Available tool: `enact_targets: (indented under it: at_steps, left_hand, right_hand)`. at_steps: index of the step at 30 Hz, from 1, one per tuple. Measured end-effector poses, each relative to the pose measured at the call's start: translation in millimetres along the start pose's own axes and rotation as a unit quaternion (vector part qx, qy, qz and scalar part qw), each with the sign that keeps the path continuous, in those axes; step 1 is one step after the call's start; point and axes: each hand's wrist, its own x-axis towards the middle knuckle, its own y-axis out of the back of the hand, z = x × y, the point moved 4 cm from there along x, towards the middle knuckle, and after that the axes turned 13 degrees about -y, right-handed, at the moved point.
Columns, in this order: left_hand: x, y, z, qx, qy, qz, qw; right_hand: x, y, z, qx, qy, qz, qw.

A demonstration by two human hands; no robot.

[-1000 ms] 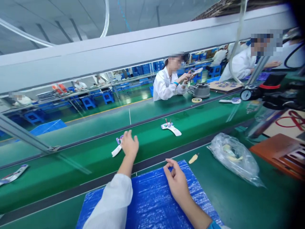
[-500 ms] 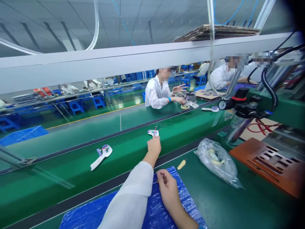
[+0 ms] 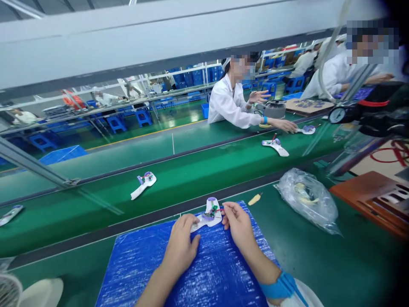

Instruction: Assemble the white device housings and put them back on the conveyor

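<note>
At the far edge of the blue mat (image 3: 143,264), a white plastic housing (image 3: 211,209) with a long handle lies with its inside up. It carries purple parts, a small green circuit board and thin wires. My left hand (image 3: 182,243) is closed on its handle from the left, the fingertips bent over it. On the other side, my right hand (image 3: 238,226) pinches by the wires, where a red wire (image 3: 220,209) runs into its fingertips. A blue band (image 3: 279,285) circles my right wrist.
Similar housings, one a white housing (image 3: 145,184), lie along the green conveyor belt (image 3: 191,170). A clear plastic bag (image 3: 306,200), a yellow-handled piece (image 3: 254,199) and an orange-brown fixture (image 3: 367,200) are at right. Across the belt, a co-worker's hand (image 3: 284,125) touches another housing.
My left hand has come back from the belt, bringing the housing onto the mat. My right hand has taken hold at its wires. The co-worker has reached out along the belt.
</note>
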Motion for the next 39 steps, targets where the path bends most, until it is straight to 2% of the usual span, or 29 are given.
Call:
enact_targets:
  at_steps: [4,7,9,11,13,17,20,25,29,31,33,36,39]
  left_hand:
    - [16,-21.7,10,0.025,0.033,0.080,0.996]
    - [26,-29.4,11,0.017,0.074,0.132,0.988]
    - [27,-31.1,7,-0.019,0.092,0.154,0.984]
    - [26,-31.4,2,-0.105,0.105,0.174,0.974]
    - [24,-29.5,1,-0.180,0.092,0.200,0.959]
    - [22,-24.8,8,-0.221,0.040,0.234,0.946]
    - [24,-26.9,4,-0.319,0.062,0.229,0.918]
    - [29,-22.9,-14,-0.439,0.100,0.169,0.877]
    - [27,-20.9,-19,-0.514,0.099,0.096,0.847]
    - [25,-24.2,-18,-0.510,0.103,0.073,0.851]
    - [24,-26.8,-16,-0.481,0.098,0.090,0.867]
    - [26,-27.9,-12,-0.413,0.064,0.108,0.902]
    - [28,-23.9,-7,-0.326,0.014,0.080,0.942]
  right_hand:
    - [-3,1,-1,-0.031,0.004,-0.041,0.999]
    - [-4,2,-4,-0.030,-0.005,-0.069,0.997]
    - [-3,1,-4,-0.033,-0.018,-0.089,0.995]
    - [-2,-1,-4,-0.059,-0.020,-0.102,0.993]
    - [-2,-3,-4,-0.105,-0.006,-0.112,0.988]
    - [-7,-9,-9,-0.157,0.071,-0.142,0.975]
    - [-11,-13,-11,-0.166,0.095,-0.164,0.968]
    - [-13,-14,-2,-0.134,0.012,-0.186,0.973]
    - [-14,-13,3,-0.086,-0.033,-0.202,0.975]
    - [-15,-14,4,-0.081,-0.042,-0.202,0.975]
    - [-16,-15,2,-0.090,-0.031,-0.201,0.975]
    - [-19,-17,-4,-0.124,0.015,-0.194,0.973]
    - [-21,-20,-8,-0.156,0.057,-0.179,0.970]
